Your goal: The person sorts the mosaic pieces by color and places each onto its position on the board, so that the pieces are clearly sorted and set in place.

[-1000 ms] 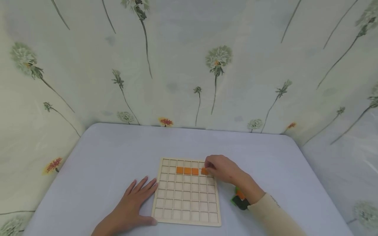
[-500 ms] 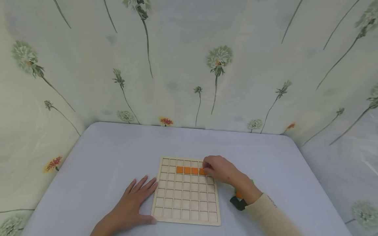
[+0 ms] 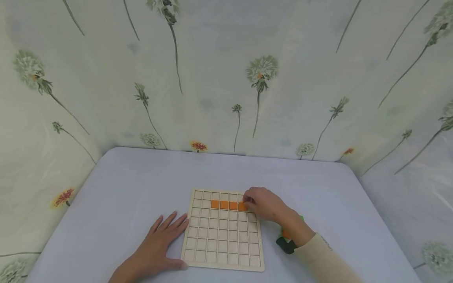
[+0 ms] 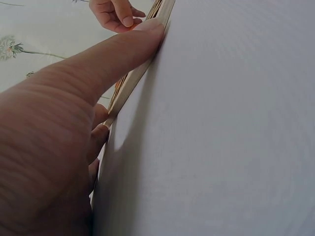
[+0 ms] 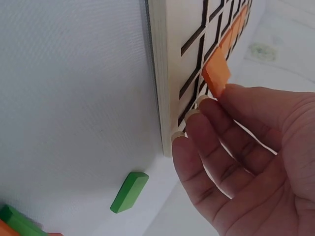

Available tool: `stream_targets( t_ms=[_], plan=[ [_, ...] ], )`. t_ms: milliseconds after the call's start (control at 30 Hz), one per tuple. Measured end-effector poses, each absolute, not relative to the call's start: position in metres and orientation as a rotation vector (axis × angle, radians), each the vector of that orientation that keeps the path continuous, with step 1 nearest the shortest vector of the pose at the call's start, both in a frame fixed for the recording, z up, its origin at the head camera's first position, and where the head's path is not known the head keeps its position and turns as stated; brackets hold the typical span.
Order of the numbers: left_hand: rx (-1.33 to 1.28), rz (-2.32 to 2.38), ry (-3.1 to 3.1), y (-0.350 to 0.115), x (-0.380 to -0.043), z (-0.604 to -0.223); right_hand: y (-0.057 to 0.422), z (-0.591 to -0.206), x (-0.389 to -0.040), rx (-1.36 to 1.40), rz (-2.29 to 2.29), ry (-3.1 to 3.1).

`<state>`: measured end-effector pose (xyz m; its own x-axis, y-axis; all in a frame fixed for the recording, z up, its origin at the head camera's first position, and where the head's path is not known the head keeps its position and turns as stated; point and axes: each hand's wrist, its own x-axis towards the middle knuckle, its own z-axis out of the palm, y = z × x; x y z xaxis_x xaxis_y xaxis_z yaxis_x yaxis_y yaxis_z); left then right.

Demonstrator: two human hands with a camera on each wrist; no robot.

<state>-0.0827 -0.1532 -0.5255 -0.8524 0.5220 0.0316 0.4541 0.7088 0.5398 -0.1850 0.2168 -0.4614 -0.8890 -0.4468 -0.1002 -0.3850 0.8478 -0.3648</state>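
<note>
A pale wooden grid board (image 3: 223, 236) lies on the table. Three orange square tiles (image 3: 224, 205) sit side by side in its second row from the far edge. To their right, my right hand (image 3: 263, 203) pinches a fourth orange tile (image 5: 216, 73) between thumb and fingers at its near corner; in the right wrist view the tile leans a little out of its cell. The other fingertips of that hand reach the board's edge. My left hand (image 3: 159, 245) lies with fingers spread along the board's left side, its thumb against the lower left corner.
Right of the board, partly hidden under the right forearm, is a small pile with a dark green piece (image 3: 286, 245) and an orange piece (image 3: 286, 235). A green block (image 5: 130, 191) lies apart on the white table (image 3: 159, 173). Flower-printed cloth (image 3: 212, 78) hangs behind.
The pinched orange tile has moved slightly left, up beside the three in the row, and my right hand with it. In the last half second little has moved. The left hand stays in place.
</note>
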Motion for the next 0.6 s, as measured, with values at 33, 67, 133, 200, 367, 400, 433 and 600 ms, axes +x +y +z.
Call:
stream_targets(
  t_ms=[33, 67, 133, 200, 367, 400, 433, 600],
  plan=[
    [0.803, 0.828, 2.792, -0.1532, -0.0827, -0.5255, 0.2166, -0.4611, -0.1848, -0.650, -0.507, 2.844],
    [0.806, 0.826, 2.794, -0.1532, -0.0827, -0.5254, 0.2167, -0.4609, -0.1845, -0.654, -0.510, 2.845],
    [0.808, 0.824, 2.798, -0.1532, -0.0827, -0.5256, 0.2166, -0.4603, -0.1838, -0.661, -0.513, 2.845],
    [0.807, 0.820, 2.801, -0.1533, -0.0828, -0.5262, 0.2165, -0.4600, -0.1833, -0.660, -0.514, 2.845],
    [0.805, 0.814, 2.803, -0.1531, -0.0827, -0.5262, 0.2170, -0.4599, -0.1827, -0.647, -0.514, 2.848],
    [0.807, 0.815, 2.803, -0.1531, -0.0826, -0.5261, 0.2172, -0.4601, -0.1827, -0.645, -0.515, 2.848],
    [0.808, 0.815, 2.803, -0.1531, -0.0825, -0.5259, 0.2174, -0.4602, -0.1826, -0.641, -0.517, 2.850],
    [0.804, 0.816, 2.797, -0.1531, -0.0824, -0.5253, 0.2199, -0.4601, -0.1822, -0.636, -0.533, 2.852]
  ],
)
